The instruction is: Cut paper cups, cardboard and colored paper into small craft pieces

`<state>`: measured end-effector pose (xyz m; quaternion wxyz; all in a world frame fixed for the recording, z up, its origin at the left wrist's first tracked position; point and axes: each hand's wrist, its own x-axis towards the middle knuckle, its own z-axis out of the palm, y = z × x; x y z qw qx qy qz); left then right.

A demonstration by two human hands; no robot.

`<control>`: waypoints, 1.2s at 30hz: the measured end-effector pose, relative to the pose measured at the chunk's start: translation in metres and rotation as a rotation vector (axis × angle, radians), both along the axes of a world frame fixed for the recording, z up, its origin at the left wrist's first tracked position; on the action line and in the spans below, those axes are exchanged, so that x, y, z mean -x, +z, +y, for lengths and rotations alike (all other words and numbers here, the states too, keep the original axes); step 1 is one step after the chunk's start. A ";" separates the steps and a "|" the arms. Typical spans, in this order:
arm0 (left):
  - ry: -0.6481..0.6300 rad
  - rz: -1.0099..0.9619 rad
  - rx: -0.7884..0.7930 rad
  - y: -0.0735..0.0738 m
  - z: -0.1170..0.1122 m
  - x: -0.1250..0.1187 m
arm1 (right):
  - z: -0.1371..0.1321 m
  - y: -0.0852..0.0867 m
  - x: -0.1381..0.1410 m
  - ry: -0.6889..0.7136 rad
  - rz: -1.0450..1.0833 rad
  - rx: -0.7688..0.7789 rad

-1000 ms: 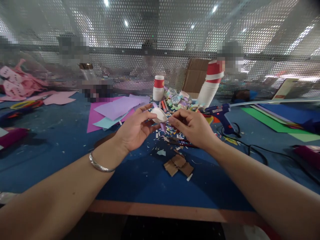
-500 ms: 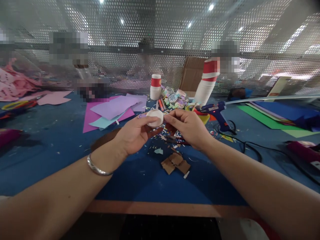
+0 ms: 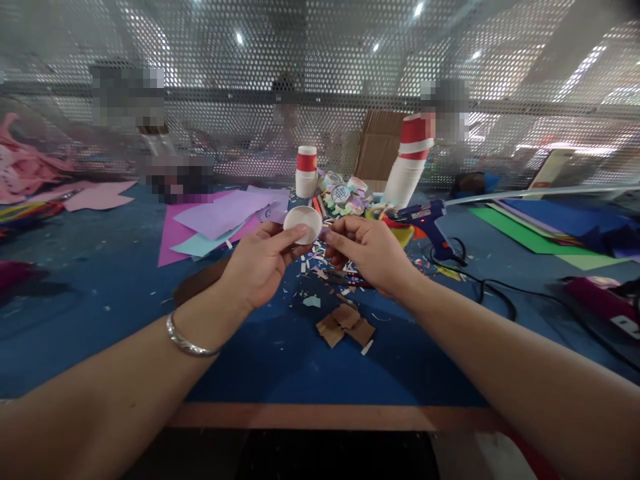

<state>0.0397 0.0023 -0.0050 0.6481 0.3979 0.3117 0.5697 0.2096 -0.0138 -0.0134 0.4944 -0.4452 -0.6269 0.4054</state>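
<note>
In the head view, the left hand (image 3: pixel 257 267) clamps a white round piece (image 3: pixel 309 215), well left of the blue glue gun (image 3: pixel 436 233). The right hand (image 3: pixel 370 257), nearer the glue gun, pinches a purple strip (image 3: pixel 324 232) at the piece's edge. Left of and nearer than the glue gun lie cardboard scraps (image 3: pixel 331 330); tall stacked cups (image 3: pixel 405 179) lean behind it.

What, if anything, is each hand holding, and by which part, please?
The left hand holds a round white piece by its lower edge, thumb across it; the right hand seems to pinch a purple tab.
</note>
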 end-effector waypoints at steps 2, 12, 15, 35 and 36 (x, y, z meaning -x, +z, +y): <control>0.031 0.001 -0.023 0.000 0.001 0.001 | 0.000 0.001 0.000 -0.003 -0.015 -0.008; 0.071 0.036 -0.063 0.002 0.004 0.003 | 0.000 0.002 -0.001 -0.002 -0.031 -0.020; 0.075 0.059 -0.090 0.001 0.006 0.006 | -0.001 0.003 -0.001 0.002 -0.043 -0.011; 0.038 0.526 -0.399 -0.009 0.007 0.013 | -0.003 -0.002 -0.003 -0.143 -0.384 -0.374; 0.043 0.514 -0.424 -0.008 0.007 0.013 | -0.003 -0.002 -0.003 -0.143 -0.374 -0.354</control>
